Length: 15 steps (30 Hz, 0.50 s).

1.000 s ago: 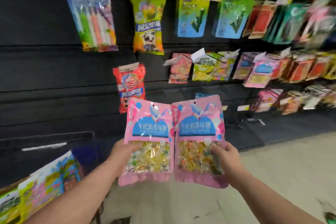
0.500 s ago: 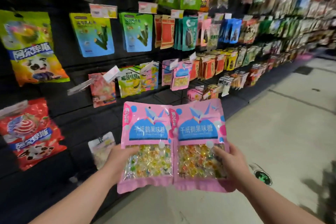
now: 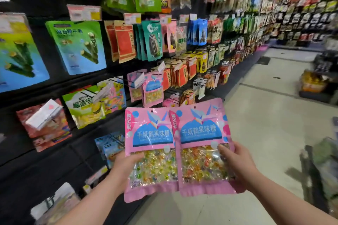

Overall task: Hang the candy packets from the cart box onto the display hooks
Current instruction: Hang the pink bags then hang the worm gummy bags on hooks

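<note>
**Two pink packets below their matching hook**

Each grip holds one candy packet by its lower side: left grip [image 3: 125, 167] on the left packet [image 3: 151, 133], right grip [image 3: 236, 162] on the right packet [image 3: 201, 133]. The packets overlap at their edges, long axes upright, hang holes on top. The hung pink packets [image 3: 152, 90] lie up and ahead, nearer the left grip — closer above the pair than half a second ago.

Pink left candy packet [image 3: 150, 133], blue label, clear window of colourful sweets, held upright, right candy packet [image 3: 201, 129] identical, alongside, overlapping its edge
</note>
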Tool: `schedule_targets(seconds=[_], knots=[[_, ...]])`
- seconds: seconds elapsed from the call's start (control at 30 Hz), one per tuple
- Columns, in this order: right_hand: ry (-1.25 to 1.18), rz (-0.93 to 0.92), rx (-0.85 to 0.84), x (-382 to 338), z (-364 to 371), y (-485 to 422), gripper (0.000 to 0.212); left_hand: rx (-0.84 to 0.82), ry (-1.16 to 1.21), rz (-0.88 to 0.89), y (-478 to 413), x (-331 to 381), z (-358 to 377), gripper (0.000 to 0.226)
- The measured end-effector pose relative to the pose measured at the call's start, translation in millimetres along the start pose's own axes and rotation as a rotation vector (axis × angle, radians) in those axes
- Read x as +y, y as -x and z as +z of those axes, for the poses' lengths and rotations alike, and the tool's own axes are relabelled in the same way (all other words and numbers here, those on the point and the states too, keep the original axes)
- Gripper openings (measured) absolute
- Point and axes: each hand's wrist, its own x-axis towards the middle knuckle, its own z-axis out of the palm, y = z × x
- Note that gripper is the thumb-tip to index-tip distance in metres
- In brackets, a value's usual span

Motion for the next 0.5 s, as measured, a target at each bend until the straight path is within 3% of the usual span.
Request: schedule_targets(seconds=[0.17,0.5], knots=[[0.013,-0.033,-0.012,-2.7,-18.8,-60.2,0.008,-0.009,-0.027,0.021,-34.0,11.0,41.4,0.019],[0.048,-0.032,-0.152,3.1,-88.8,-205.8,0.015,0.13,0.018,0.089,-67.9,16.4,178.6,0.017]])
